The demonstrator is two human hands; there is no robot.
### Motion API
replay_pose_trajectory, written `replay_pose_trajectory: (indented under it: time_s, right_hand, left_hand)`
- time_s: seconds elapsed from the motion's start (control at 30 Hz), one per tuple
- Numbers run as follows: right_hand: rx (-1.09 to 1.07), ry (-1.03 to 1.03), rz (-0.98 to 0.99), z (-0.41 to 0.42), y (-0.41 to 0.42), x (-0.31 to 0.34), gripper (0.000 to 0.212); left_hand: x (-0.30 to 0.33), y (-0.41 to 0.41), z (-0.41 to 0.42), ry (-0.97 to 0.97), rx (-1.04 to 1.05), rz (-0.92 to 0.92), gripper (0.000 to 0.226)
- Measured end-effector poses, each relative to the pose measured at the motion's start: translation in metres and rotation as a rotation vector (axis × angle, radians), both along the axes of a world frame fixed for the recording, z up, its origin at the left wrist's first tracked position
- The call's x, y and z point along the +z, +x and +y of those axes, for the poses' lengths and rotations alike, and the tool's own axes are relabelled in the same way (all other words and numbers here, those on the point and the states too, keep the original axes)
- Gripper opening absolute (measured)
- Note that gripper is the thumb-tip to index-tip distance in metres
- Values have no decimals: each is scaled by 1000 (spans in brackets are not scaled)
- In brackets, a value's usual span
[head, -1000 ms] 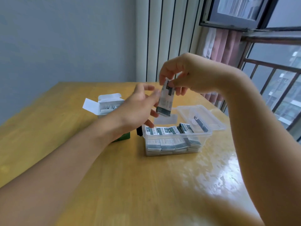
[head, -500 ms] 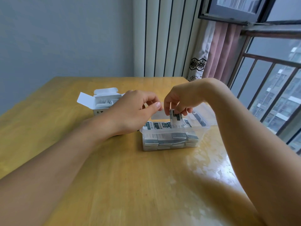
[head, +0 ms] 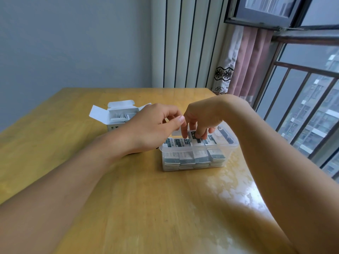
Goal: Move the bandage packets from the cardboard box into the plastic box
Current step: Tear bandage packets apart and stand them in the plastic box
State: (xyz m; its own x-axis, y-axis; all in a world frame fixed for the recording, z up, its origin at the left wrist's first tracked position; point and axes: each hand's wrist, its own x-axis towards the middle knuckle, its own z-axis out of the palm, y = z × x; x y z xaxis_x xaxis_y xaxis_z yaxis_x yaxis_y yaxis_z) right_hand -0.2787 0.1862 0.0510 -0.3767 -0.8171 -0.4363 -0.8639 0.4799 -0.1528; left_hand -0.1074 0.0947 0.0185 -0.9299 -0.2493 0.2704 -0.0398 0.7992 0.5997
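Wooden table, yellow-brown finish, glossy with window glare toward its right side. White ribbed radiator against the far wall. Pink curtain with a black floral lace edge. Window railing at right; apartment building visible beyond.

Plastic box on table, right of centre; packets stacked in rows inside. Cardboard box to its far left, apart, packets in it. Both hands over plastic box's far-left rim: left hand, right hand beside it.

Both hands over plastic box, right hand pinching bandage packet
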Motion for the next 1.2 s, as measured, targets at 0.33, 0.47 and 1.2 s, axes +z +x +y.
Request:
replay_pose_trajectory:
  time_s: [0.33,0.47,1.2]
  right_hand:
    - [-37,34,52,-5,1,-5,31]
    - [-47,47,58,-6,0,-7,36]
    - [0,-301,23,16,23,31,38]
  left_hand:
    - [1,0,-2,23,-9,12,25]
    - [2,0,-2,30,-18,2,24]
    - [26,9,-24,73,46,158,21]
